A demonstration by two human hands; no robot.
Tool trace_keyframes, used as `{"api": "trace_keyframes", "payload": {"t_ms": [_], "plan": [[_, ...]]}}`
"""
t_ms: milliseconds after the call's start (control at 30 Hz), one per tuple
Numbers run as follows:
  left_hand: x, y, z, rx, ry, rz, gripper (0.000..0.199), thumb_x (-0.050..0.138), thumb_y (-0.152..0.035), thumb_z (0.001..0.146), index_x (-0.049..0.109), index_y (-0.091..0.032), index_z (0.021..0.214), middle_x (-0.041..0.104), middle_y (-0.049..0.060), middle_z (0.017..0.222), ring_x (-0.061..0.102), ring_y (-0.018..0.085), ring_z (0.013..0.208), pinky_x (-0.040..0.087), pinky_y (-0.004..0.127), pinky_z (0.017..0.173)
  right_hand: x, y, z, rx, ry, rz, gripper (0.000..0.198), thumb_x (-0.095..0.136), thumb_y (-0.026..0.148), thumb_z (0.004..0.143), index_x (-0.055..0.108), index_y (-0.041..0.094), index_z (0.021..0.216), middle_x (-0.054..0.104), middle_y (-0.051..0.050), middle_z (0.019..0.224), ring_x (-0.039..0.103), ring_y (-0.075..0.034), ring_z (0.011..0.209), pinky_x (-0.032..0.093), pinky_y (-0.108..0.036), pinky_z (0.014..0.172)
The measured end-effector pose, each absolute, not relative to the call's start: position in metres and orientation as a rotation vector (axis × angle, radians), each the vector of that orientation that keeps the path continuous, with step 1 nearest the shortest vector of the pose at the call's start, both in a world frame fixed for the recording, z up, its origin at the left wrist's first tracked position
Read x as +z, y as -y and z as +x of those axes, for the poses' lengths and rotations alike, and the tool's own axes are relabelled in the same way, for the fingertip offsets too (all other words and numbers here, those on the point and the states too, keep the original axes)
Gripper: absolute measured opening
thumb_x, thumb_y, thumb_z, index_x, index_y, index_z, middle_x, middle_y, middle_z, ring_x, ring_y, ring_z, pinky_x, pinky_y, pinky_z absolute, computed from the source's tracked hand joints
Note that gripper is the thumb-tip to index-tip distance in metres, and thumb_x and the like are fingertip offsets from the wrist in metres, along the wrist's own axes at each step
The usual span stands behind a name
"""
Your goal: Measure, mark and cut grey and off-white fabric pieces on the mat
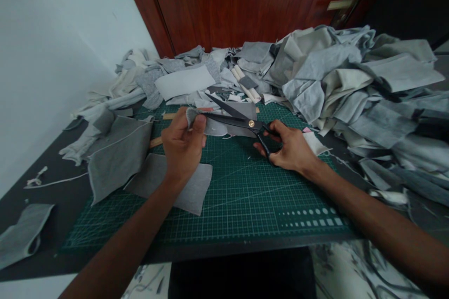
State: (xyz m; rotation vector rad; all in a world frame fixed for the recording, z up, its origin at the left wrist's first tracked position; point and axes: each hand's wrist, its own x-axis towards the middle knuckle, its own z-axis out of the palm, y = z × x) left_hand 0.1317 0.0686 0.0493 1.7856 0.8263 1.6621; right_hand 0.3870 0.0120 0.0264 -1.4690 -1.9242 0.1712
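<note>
My left hand (185, 142) pinches a small piece of grey fabric (191, 115) between thumb and fingers, above the green cutting mat (238, 196). Black scissors (257, 126) are in my right hand (289, 147), its fingers through the handles. The blades are spread and point left; the lower one reaches the fabric at my left thumb. Whether it touches the cloth I cannot tell. Under the blades lie further grey pieces (242, 130) on the mat. A flat grey fabric piece (194, 191) lies partly beneath my left forearm, beside a larger grey piece (119, 154).
A big heap of grey and cream fabric (315, 70) covers the right and back of the dark table. More scraps (122, 84) line the left wall. A folded grey strip (26, 233) lies front left. Behind stands a reddish wooden door (238, 4).
</note>
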Motion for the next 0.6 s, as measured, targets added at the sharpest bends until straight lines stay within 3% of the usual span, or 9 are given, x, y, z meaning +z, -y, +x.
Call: {"api": "trace_keyframes", "payload": {"t_ms": [600], "plan": [[0.0519,-0.0678,0.1285,1.657,-0.961,1.928,0.026,0.061,-0.045,0.100,0.076,-0.024,0.096,0.061,0.000,0.084,0.049,0.009,0.057,0.038,0.023,0.045,0.0245,-0.0129,0.3879,0.192,1.922,-1.494,0.034,0.074,0.046,0.081,0.051,0.025,0.094,0.075,-0.005,0.091,0.074,-0.025,0.077,0.053,-0.032,0.064]]}}
